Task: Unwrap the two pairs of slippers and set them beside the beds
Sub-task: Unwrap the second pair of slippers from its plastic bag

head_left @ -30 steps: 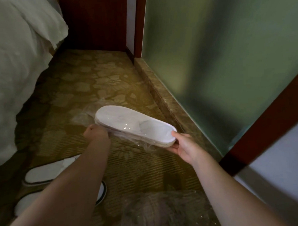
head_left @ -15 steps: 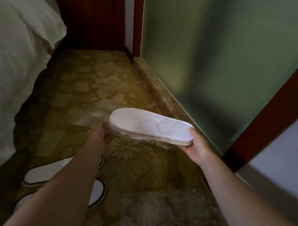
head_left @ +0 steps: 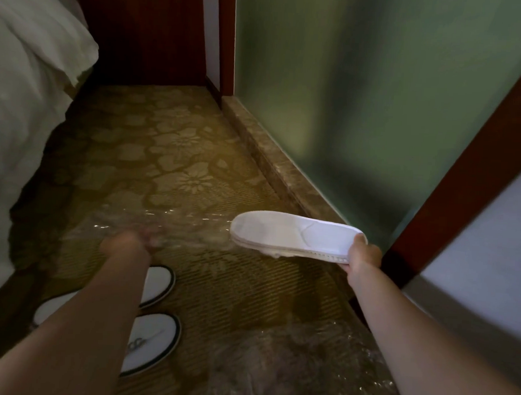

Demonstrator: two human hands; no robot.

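The right hand (head_left: 364, 257) pinched one end of the flat, white stacked slippers (head_left: 293, 236), held over the carpet (head_left: 180, 152) near the marble sill (head_left: 273, 159); the blurred left hand (head_left: 129, 244) clutched the clear wrapper (head_left: 174, 223). Open carpet lay between bed (head_left: 19, 97) and sill.

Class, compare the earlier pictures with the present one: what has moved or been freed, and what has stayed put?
The left hand pulled the clear wrapper leftwards off the stacked slippers, which the right hand carried rightwards, now bare. Both grips stayed; the unwrapped pair and the other wrapper remain on the carpet.
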